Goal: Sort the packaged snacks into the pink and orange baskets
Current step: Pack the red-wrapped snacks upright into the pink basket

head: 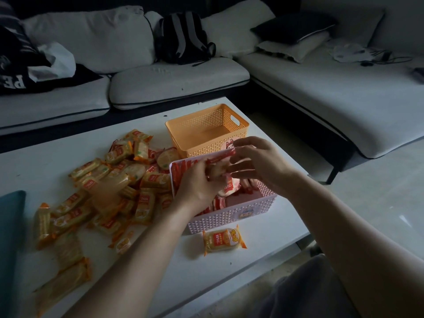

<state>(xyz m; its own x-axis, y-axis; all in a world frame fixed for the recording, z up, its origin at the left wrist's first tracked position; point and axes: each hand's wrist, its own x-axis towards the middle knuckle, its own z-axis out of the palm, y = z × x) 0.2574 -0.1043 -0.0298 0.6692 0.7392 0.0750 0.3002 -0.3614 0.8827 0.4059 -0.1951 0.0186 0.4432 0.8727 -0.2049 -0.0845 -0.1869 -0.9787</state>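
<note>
Left hand (202, 182) and right hand (259, 161) pinch red pack (221, 157) by its ends: probably light, slippery. Orange basket (207, 146) at 12 o'clock.

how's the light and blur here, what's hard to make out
Head view: dim overall, sofa in shade; table brightest; yellow packs at lower left smeared by blur; lone pack by the pink basket sharp; wide-angle lens bows the table edge.

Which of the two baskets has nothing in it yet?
The orange basket, the farther one: the part of its floor that shows is bare. The nearer pink basket already holds red packets.
</note>
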